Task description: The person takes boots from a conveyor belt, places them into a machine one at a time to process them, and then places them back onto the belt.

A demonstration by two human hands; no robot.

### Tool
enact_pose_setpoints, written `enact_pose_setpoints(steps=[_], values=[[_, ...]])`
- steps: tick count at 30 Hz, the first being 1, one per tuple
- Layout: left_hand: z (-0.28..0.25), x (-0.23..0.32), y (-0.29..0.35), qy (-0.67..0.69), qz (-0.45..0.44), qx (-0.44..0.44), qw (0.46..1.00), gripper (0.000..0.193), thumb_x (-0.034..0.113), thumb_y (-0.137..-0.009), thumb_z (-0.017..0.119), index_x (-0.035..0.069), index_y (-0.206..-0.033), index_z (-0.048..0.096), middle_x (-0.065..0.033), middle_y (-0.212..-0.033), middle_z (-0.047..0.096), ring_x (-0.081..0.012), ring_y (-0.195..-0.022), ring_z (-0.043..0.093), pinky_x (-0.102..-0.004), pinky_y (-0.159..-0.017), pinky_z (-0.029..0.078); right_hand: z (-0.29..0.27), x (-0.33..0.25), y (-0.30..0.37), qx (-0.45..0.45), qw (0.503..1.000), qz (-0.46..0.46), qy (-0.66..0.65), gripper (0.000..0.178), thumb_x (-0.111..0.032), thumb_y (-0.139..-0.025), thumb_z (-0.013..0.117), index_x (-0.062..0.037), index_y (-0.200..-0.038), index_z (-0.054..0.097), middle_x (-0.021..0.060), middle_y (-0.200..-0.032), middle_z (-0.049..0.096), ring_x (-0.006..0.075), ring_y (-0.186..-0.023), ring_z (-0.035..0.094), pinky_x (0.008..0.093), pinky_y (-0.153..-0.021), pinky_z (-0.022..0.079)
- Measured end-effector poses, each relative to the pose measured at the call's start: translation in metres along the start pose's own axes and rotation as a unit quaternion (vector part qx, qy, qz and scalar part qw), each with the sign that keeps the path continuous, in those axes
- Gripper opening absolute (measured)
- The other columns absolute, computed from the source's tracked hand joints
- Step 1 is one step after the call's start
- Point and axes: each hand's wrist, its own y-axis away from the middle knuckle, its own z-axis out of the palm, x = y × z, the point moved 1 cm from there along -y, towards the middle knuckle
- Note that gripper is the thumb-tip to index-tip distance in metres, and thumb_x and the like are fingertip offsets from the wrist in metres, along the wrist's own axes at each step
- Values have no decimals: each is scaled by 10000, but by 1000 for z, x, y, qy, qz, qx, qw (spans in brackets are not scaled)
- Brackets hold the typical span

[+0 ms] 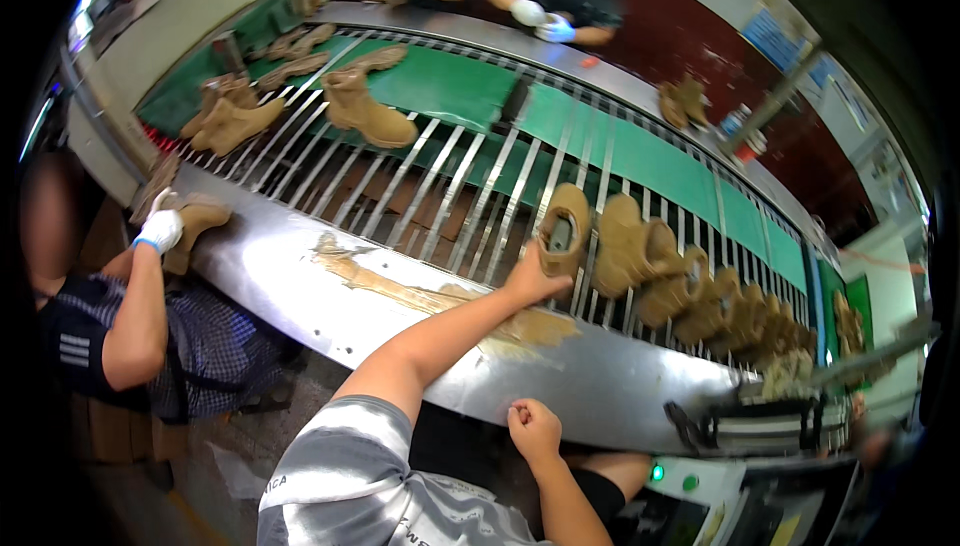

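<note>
Left hand clamps a tan boot at the roller conveyor; right hand rests fisted on the steel edge. Many boots remain queued beside it.

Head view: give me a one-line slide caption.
Left hand grips a tan boot on the slatted conveyor, right hand fisted at the steel ledge.
</note>
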Motion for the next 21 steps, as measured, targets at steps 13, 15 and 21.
enact_pose_setpoints(steps=[13, 15, 21], values=[[-405, -5, -238, -560, 78, 308, 765, 409, 245, -748, 697, 33, -1079, 587, -170, -1084, 617, -343, -1065, 566, -426, -922, 456, 46, 28, -14, 36, 971, -153, 181, 142, -255, -743, 641, -154, -649, 608, 49, -579, 537, 260, -480, 503, 399, -434, 403], [-445, -18, -241, -601, -64, 267, 751, 458, 371, -811, 648, 58, -1141, 595, -164, -1137, 623, -322, -1112, 562, -438, -941, 441, 41, 17, -9, -36, 991, -36, 126, 91, -185, -785, 620, -101, -753, 628, 118, -769, 606, 320, -722, 564, 419, -692, 446], [-440, -48, -221, -705, -150, 114, 684, 396, 360, -891, 505, 68, -1119, 647, -132, -1027, 691, -323, -969, 646, -492, -907, 434, 48, 32, -9, 76, 969, -189, 140, 152, -256, -746, 640, -143, -658, 590, 58, -608, 532, 258, -484, 495, 396, -433, 397]])
